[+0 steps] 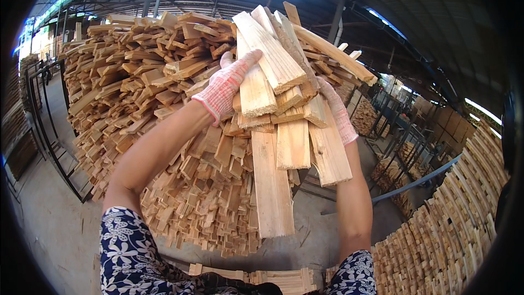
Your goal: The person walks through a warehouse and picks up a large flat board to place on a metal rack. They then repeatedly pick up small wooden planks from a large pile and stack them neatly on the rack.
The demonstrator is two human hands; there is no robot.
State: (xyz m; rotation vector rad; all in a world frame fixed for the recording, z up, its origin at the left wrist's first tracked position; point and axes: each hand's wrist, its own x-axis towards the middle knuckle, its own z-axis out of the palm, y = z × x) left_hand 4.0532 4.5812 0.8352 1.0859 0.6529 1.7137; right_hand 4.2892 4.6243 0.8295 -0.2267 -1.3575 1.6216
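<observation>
Between my two hands is a loose bundle of short wooden boards (271, 61), with pale, rough-sawn ends pointing toward me at uneven lengths. My left hand (231, 83), in a white and red knit glove, grips the bundle's left side, thumb over the top boards. On the right side my right hand (338, 110), gloved alike, is closed against the boards; its fingertips are partly hidden behind them. Lower boards (273, 186) hang down at the bundle's near side. Directly behind stands a tall stack of similar boards (158, 76); whether the bundle touches it I cannot tell.
A long stacked wall of wood strips (436, 224) curves along the right. Black metal frames stand at the left (52, 125) and right (401, 131). A low pile of boards (284, 279) lies near my body. Concrete floor (60, 229) shows around the stack.
</observation>
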